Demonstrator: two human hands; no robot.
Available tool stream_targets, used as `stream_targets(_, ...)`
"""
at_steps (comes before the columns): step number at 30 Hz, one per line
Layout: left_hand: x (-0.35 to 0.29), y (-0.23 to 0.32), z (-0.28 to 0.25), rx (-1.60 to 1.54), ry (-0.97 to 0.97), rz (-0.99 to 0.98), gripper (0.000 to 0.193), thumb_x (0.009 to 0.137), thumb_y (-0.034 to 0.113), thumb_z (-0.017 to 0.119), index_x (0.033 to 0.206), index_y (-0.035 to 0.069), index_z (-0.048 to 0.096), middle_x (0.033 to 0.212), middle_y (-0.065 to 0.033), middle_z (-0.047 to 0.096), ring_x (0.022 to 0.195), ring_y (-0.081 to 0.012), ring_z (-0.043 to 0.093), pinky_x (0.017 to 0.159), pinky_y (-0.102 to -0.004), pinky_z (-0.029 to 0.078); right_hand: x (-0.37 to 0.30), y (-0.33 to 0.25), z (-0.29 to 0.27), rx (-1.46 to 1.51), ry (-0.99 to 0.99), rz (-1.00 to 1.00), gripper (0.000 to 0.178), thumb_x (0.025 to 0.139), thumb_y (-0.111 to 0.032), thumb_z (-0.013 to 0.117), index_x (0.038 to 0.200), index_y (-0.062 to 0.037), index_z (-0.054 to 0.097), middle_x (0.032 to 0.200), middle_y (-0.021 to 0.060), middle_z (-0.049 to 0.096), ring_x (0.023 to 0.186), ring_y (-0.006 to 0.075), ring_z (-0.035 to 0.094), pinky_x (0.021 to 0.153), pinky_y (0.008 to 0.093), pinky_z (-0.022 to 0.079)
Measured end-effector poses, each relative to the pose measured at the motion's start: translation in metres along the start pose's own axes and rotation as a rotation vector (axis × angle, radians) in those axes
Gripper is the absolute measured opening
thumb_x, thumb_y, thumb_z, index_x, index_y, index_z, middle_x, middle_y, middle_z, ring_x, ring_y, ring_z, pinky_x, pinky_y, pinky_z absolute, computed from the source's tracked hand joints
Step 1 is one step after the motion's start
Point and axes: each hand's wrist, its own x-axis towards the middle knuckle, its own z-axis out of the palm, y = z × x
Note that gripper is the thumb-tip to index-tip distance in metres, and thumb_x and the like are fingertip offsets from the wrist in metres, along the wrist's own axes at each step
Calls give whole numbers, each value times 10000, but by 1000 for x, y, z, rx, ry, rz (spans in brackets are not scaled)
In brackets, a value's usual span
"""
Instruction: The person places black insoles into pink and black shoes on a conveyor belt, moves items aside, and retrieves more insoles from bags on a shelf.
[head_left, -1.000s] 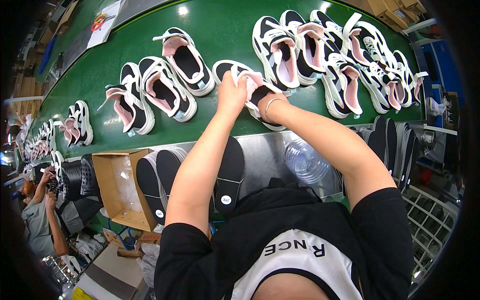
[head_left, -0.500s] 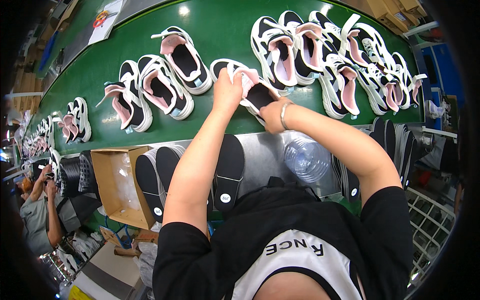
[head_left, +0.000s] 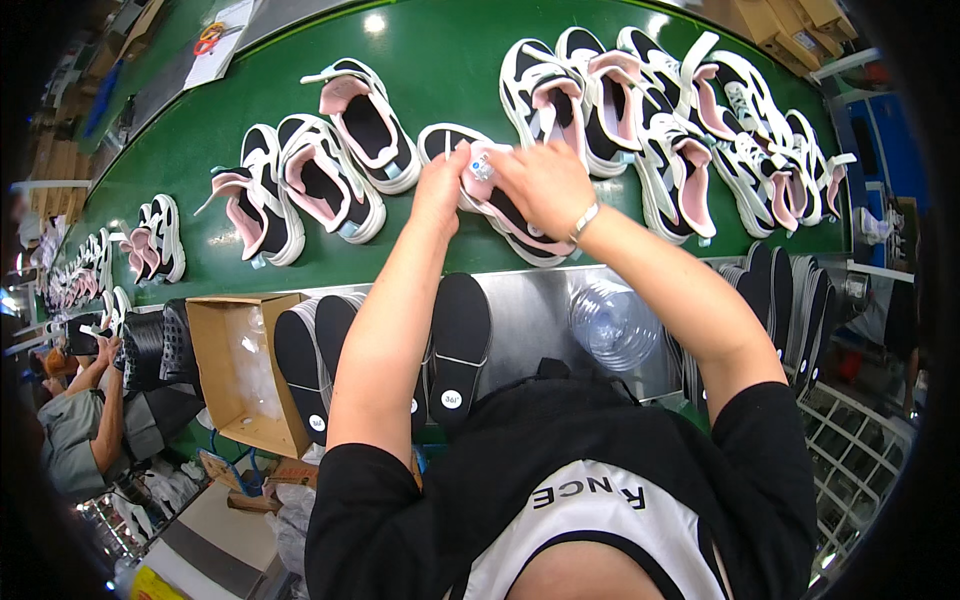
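Observation:
A black, white and pink sneaker (head_left: 532,246) lies on the green table in front of me, toe pointing away to the left. My left hand (head_left: 440,188) is closed on the left side of its pink tongue (head_left: 478,172), which is folded up so that a small blue-and-white mark shows. From the right, my right hand (head_left: 548,190) pinches the tongue's other edge and covers part of the shoe opening. Other sneakers stand on both sides, among them a single one (head_left: 372,122) to the left and one (head_left: 545,95) just beyond my right hand.
Stacks of black insoles (head_left: 460,335) line the metal ledge near me, beside a clear plastic container (head_left: 612,320). An open cardboard box (head_left: 235,375) holds clear plastic pieces. Orange-handled scissors (head_left: 209,40) lie on paper at the far left. Another person (head_left: 85,420) works at the left.
My right hand has moved from the shoe's heel up to the tongue. The tongue is now folded so its mark shows, and my left hand has shifted slightly left.

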Motion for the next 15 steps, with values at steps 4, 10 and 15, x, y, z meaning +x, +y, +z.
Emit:
stream_targets(4,8,-4,2,35,108,-47,331,834,313,443,877,0,542,796,-72,568,720,-158,523,658,-276,410,17,23,36,-89,73,-184,240,674,-127,511,913,-132,533,729,15,513,748,193,512,651,332,384)
stream_targets(10,14,-6,7,371,204,261,345,834,329,457,766,2,541,692,-55,552,610,-139,501,547,-291,394,7,24,14,443,29,-121,86,705,-129,498,768,-95,545,749,63,527,741,257,508,677,356,400)
stream_targets(15,25,43,-8,1249,289,1061,215,803,221,480,766,19,542,667,-115,535,618,-289,498,587,-360,393,-81,18,-81,724,-72,8,76,743,-119,513,764,-51,541,691,101,540,697,282,522,611,351,418)
